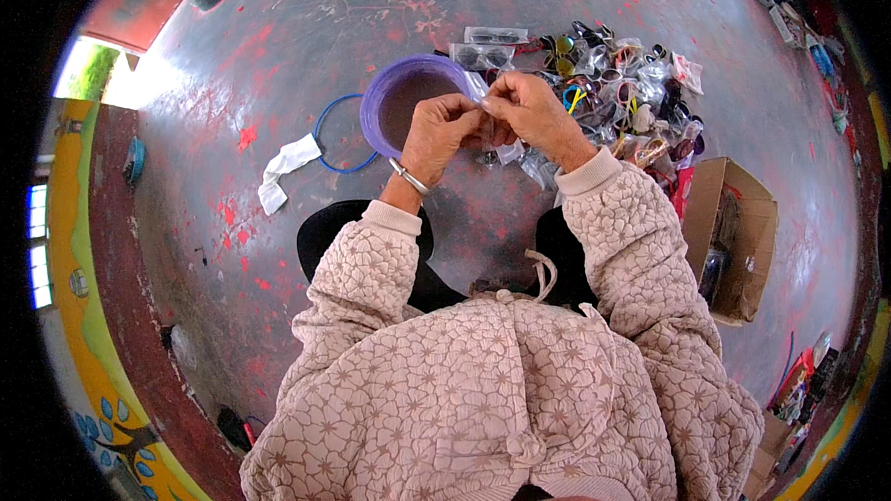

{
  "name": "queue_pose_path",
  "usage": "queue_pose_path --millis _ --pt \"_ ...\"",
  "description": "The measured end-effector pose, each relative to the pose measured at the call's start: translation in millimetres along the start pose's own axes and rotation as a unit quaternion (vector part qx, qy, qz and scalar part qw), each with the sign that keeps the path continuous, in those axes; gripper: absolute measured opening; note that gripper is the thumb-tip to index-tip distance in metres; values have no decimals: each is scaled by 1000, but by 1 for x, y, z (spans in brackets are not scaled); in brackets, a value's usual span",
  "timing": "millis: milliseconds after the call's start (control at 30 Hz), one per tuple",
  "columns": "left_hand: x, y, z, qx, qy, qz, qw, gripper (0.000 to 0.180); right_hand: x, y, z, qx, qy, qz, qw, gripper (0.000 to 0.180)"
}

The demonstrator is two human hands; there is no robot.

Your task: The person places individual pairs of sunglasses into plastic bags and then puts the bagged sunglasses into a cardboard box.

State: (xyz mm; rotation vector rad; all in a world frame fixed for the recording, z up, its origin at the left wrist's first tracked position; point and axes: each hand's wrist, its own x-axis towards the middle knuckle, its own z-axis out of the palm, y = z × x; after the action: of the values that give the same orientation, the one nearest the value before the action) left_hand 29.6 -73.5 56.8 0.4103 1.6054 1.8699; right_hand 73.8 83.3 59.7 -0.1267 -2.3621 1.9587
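In front of me, my left hand and my right hand meet with their fingertips pinched together. Between them is a piece of thin clear plastic, apparently a small bag; whether anything is inside cannot be made out. Just behind my left hand stands a purple tub. A heap of sunglasses, many in clear bags, spreads beyond my right hand. Two bagged pairs of dark glasses lie beside the tub's far right rim.
To the right, an open cardboard box holds dark items. A blue hoop and a crumpled white cloth lie left of the tub. More clutter lines the right wall, and a blue object sits by the left wall.
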Motion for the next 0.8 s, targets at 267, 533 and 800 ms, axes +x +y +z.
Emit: queue_pose_path --millis 267,533,800 --pt "0 0 -2 89 -11 27 996 13 -5 -15 0 124 -29 95 987 15" --pt "-1 -2 -2 110 -31 1 993 17 -6 -11 0 99 -18 108 989 12" --pt "1 -3 2 -33 -26 -31 999 15 -6 -14 -4 72 -20 103 992 12"
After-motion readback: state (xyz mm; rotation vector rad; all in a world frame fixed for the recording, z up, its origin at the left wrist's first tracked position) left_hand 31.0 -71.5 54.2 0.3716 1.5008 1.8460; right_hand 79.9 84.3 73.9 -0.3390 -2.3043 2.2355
